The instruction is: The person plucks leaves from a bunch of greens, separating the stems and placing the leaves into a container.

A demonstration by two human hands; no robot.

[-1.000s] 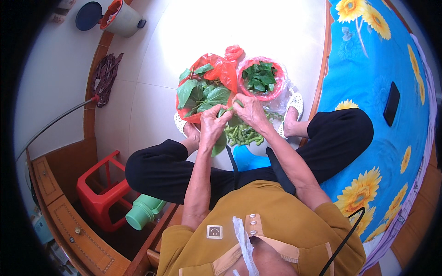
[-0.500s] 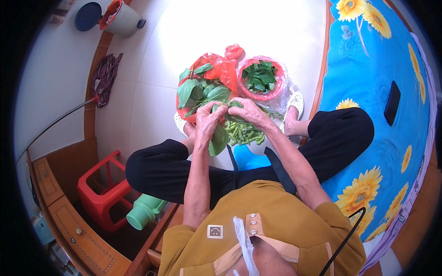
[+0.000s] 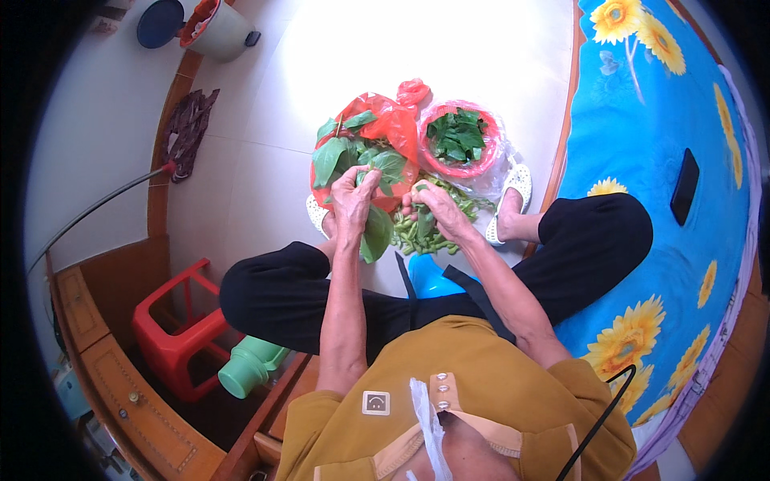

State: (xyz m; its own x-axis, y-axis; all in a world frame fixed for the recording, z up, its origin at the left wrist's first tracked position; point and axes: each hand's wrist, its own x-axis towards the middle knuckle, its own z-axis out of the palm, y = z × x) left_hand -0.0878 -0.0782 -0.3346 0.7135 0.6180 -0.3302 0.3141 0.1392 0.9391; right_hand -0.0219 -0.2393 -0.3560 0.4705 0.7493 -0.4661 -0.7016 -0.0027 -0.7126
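Observation:
My left hand is closed on a leafy green stem; one large leaf from it hangs below the fingers. Apart from it, on the right, my right hand pinches a green leaf. A red plastic bag lies open beyond my left hand, with big green leaves in it. Beneath my right hand, a pile of short green cut pieces lies on the floor. Farther right, a pink-rimmed basket lined with clear plastic holds dark green leaves.
My shoes flank the bag and basket. Between my legs shows something blue. A red stool and a green jug stand left. On the right, a blue sunflower-print cover bears a black phone. A bin stands far left.
My hands were together at the stem and are now apart. The right hand has drawn away to the right with a leaf, while the left keeps the stem.

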